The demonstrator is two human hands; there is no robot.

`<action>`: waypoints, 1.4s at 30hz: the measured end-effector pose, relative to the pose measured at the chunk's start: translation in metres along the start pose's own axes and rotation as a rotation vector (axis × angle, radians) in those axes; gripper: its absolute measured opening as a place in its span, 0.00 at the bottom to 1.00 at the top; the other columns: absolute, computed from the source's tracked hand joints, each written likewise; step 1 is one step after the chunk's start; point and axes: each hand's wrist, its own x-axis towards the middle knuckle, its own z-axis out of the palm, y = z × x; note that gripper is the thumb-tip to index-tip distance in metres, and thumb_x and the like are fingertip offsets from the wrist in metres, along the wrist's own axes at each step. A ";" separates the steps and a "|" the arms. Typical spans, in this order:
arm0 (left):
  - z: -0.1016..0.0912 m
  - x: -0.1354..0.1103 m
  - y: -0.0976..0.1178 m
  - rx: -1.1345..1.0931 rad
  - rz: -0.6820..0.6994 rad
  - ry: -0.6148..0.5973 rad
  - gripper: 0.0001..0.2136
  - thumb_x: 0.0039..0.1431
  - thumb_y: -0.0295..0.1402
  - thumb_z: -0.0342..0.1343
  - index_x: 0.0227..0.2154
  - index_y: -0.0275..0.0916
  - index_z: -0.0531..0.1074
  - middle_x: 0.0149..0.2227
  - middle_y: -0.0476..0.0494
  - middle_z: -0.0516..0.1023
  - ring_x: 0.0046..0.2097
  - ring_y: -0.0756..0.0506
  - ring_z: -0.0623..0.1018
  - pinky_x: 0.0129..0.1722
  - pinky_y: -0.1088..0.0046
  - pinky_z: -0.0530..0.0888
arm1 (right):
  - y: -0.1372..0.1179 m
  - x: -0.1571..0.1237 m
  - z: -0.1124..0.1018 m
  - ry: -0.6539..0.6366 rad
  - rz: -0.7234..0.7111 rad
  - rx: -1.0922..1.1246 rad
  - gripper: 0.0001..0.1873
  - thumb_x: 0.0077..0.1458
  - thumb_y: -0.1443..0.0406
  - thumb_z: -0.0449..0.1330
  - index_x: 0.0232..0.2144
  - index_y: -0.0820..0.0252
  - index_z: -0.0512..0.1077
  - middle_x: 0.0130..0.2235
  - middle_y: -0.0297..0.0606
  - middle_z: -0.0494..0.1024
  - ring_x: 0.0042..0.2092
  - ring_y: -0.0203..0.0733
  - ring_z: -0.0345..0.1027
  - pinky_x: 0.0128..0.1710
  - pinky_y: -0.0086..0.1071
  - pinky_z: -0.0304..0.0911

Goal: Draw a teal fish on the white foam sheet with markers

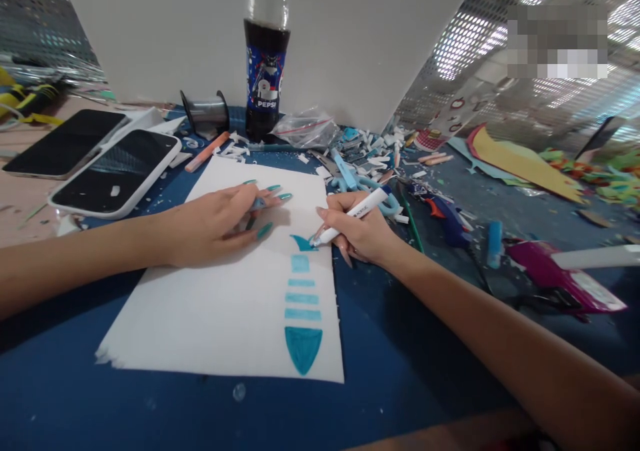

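Observation:
A white sheet of paper [220, 304] lies on the blue table top [400, 344]. Teal shapes [303, 317] run down its right side: a pointed one near me, several bars, a fin shape farthest. My right hand [357, 231] grips a white marker [350, 217] with its tip on the fin shape. My left hand [220, 221] rests flat on the paper, fingers stretched out toward the marker tip, and something small and blue shows under its fingers.
Two phones [117, 171] [65, 143] lie at the left. A Pepsi bottle [266, 57] stands behind the paper beside a wire spool [206, 112] and a plastic bag [303, 131]. Paper scraps, scissors [365, 185] and a glue gun [447, 214] crowd the right. A white board [350, 37] stands behind.

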 end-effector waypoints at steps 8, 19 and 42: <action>-0.008 0.002 0.007 0.005 -0.021 -0.062 0.14 0.67 0.42 0.39 0.45 0.38 0.61 0.55 0.28 0.74 0.55 0.37 0.78 0.49 0.57 0.77 | -0.001 -0.009 -0.001 0.151 -0.071 -0.079 0.24 0.56 0.63 0.66 0.14 0.57 0.59 0.10 0.25 0.63 0.08 0.29 0.52 0.07 0.23 0.47; 0.003 -0.002 -0.004 0.006 0.054 0.042 0.16 0.70 0.43 0.41 0.53 0.39 0.62 0.57 0.33 0.75 0.60 0.40 0.76 0.52 0.60 0.77 | -0.005 -0.013 0.003 0.097 -0.119 -0.201 0.30 0.57 0.53 0.67 0.13 0.57 0.58 0.11 0.27 0.62 0.12 0.27 0.52 0.10 0.24 0.48; 0.001 -0.001 0.001 -0.002 0.045 0.024 0.17 0.71 0.42 0.40 0.52 0.36 0.62 0.55 0.30 0.75 0.55 0.39 0.78 0.49 0.61 0.76 | -0.008 -0.015 0.003 0.167 -0.211 -0.345 0.29 0.58 0.61 0.64 0.12 0.56 0.55 0.14 0.27 0.58 0.17 0.30 0.51 0.20 0.29 0.52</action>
